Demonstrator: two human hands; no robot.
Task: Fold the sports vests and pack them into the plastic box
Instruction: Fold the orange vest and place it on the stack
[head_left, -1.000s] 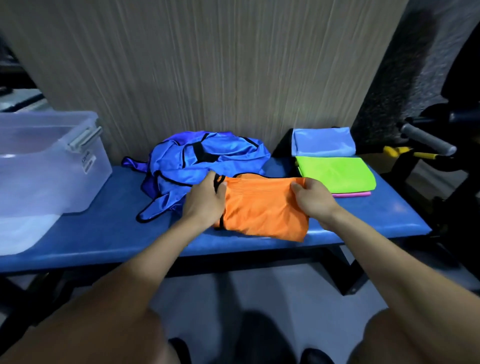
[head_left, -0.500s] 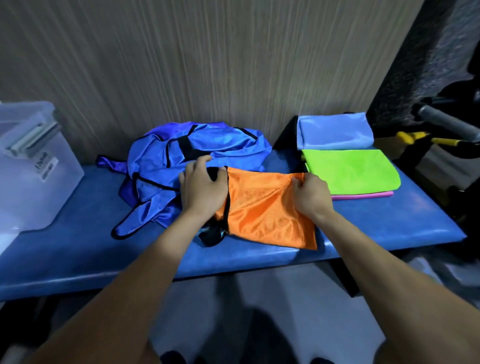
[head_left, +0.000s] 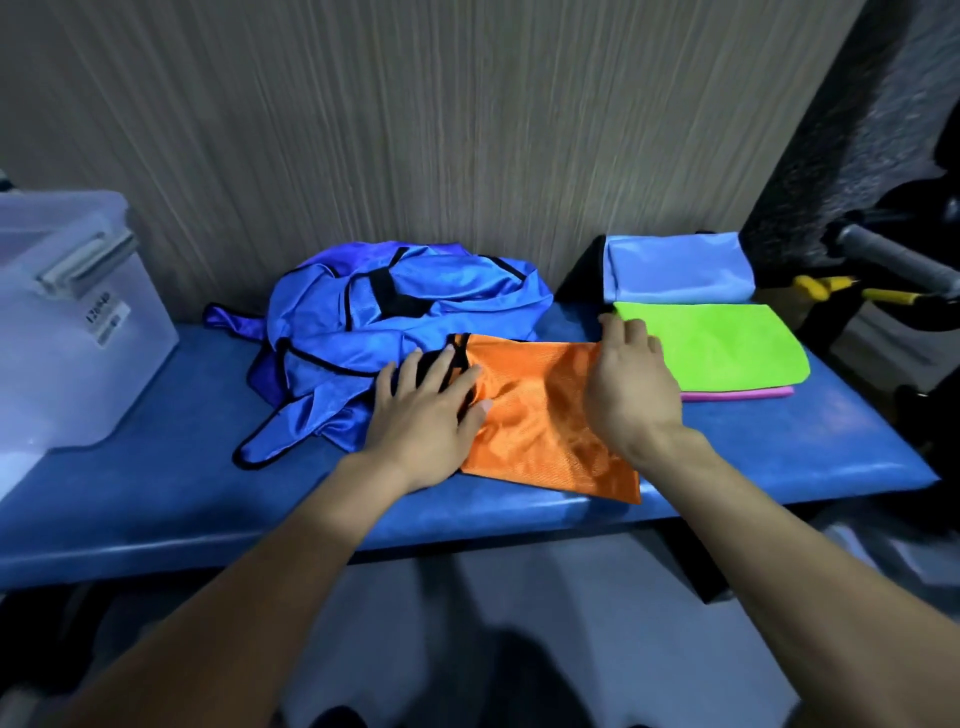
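Orange mesh vest (head_left: 545, 415), folded into a flat rectangle, lies on the blue padded worktop (head_left: 779, 452) near its front edge, its left end touching the heap of unfolded blue vests (head_left: 395, 322). Left hand (head_left: 426, 415) is flat on the black-trimmed left end, fingers spread, nothing pinched. Right hand (head_left: 631, 384) rests palm down over the right end, fingers open and reaching toward the far corner; no clamped grip on either side. Fabric looks thin, light, limp and slick, so likely to slide and spring open; best taken by both short ends together or scooped from underneath. Folded green vest (head_left: 727, 348) on a pink one (head_left: 737, 395) sits just beside the right hand, light blue one (head_left: 675, 267) behind them against the wall. Clear plastic box (head_left: 78, 332) stands at the worktop's left end, well apart, with the blue heap between. Bare worktop along the front edge gives a carry path; the vest's front corner sits close to that edge.
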